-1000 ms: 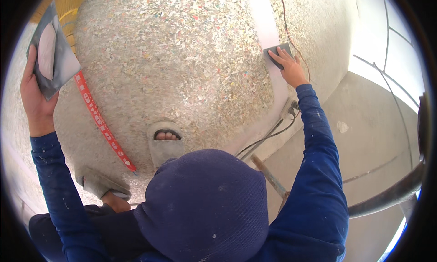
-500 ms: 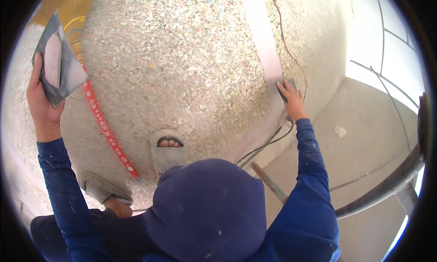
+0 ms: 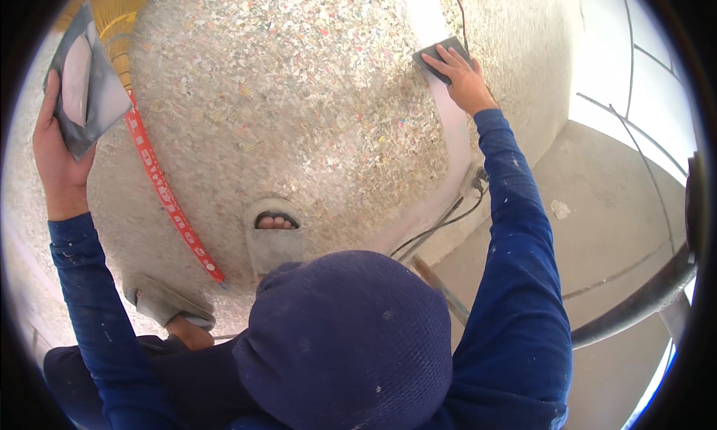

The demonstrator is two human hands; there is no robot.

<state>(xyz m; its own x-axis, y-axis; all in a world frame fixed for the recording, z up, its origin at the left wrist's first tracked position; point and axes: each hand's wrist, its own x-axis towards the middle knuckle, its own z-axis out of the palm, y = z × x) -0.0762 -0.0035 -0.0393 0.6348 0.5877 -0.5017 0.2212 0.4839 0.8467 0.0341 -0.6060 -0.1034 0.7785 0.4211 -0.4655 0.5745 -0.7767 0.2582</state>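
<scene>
While the right hand (image 3: 467, 82) is pressing its flattened fingers (image 3: 448, 60) on a grey trowel (image 3: 441, 56) over the white plaster strip (image 3: 441, 101), it is risking gouging, and the left hand (image 3: 56, 157), clenched, is tilting a loaded hawk (image 3: 86, 90) toward spilling.

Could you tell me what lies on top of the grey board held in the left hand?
A pale mound of plaster lies on the grey board. The left hand covers the board's lower edge, so its handle is hidden.
</scene>
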